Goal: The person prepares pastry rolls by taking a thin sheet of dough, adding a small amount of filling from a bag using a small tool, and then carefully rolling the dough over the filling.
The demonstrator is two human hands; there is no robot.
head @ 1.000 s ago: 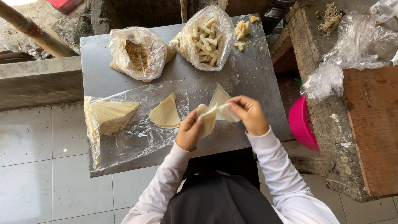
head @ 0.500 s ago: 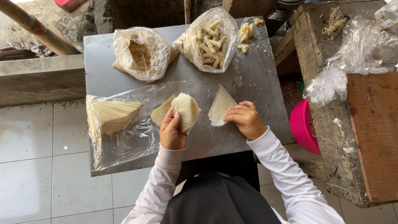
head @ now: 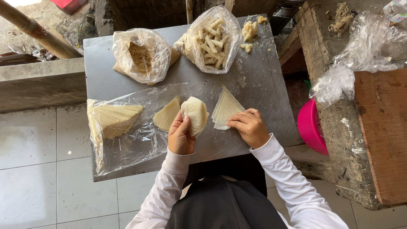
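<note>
The left hand point(head: 181, 136) grips a pale, round, thin dough sheet point(head: 196, 114) with closed fingers and holds it up just above the flat grey surface point(head: 263, 85). The right hand point(head: 250, 127) rests with its fingers curled down on the near edge of a small stack of pale, triangle-shaped dough sheets point(head: 226, 109), pressing on it but not lifting it. Just left of the held sheet, a yellowish folded dough piece point(head: 166, 114) lies on a clear plastic sheet point(head: 135, 146) spread over the surface. Further left on that plastic sits a bigger pile of yellowish dough wrappers point(head: 113, 119). At the far side of the surface stand two open clear plastic bags: one with brown crumbly filling point(head: 142, 57) and one full of pale rolled sticks point(head: 210, 40). A bright pink plastic bowl point(head: 310, 131) sits to the right, beside the surface and lower down. Crumpled clear plastic wrap point(head: 360, 59) lies on the rough wooden bench point(head: 381, 127) further right.
</note>
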